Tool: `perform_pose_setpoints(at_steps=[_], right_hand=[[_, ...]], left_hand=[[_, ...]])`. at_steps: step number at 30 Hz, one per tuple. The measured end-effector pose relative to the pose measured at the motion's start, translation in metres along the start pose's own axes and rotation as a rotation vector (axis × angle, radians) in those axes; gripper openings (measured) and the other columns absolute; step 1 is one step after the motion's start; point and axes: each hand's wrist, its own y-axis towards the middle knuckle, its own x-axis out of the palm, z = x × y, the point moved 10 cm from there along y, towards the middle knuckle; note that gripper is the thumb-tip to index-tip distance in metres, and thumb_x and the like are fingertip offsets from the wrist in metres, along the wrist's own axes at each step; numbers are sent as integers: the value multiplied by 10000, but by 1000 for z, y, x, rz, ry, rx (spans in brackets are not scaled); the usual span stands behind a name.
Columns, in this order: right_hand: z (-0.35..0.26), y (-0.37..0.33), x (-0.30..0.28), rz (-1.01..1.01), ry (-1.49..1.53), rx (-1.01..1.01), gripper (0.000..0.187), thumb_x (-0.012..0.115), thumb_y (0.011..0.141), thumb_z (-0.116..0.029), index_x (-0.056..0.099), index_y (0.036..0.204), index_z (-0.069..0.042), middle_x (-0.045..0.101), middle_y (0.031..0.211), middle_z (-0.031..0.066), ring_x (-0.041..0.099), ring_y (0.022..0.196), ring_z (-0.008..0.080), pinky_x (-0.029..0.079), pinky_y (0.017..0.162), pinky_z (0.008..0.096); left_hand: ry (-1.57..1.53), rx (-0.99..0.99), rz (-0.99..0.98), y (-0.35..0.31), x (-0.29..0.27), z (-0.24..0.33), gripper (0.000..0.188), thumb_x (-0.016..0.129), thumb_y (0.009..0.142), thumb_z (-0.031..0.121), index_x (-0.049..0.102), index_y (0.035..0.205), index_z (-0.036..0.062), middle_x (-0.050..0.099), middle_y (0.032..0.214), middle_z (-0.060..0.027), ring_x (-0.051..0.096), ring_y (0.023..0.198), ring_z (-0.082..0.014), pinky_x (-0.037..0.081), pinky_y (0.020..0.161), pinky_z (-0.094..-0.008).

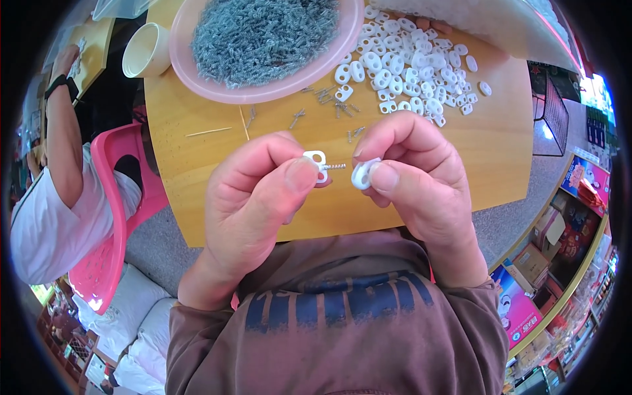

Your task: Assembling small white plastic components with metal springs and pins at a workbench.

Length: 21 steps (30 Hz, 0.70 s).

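Observation:
Between thumb and forefinger, my left hand (257, 191) pinches a small white plastic piece with two holes (316, 158). A thin metal spring (336, 166) sticks out of that piece toward the right. Across a narrow gap, my right hand (418, 174) grips a white oval plastic piece (363, 175) between thumb and fingers. The spring's tip and the oval piece are apart. Both hands are over the near part of the wooden table (276, 220).
A pink basin (191, 72) full of springs stands at the back, a cream cup (146, 51) beside it. White plastic pieces (421, 72) are heaped back right. Loose springs (327, 95) and toothpicks (209, 131) lie nearer. Left, a person (66, 191) sits on a pink chair (108, 191).

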Motion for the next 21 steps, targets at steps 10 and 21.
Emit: perform_pose_setpoints(at_steps=[10,21], right_hand=[[10,6,4,-83,130,-25,137,500,813,-123,506,896,-15,484,771,95,445,627,149,373,583,263],[7,4,5,-93,94,-40,162,505,814,-125,525,912,2,481,807,100,454,665,144,370,581,248]], left_hand=[[-29,-26,-58,-2,7,-3,104,507,849,103,524,800,12,491,760,21,393,682,-16,321,606,-166],[32,3,-102,-2,9,2,93,497,839,76,517,776,11,482,747,16,390,671,-22,321,597,-172]])
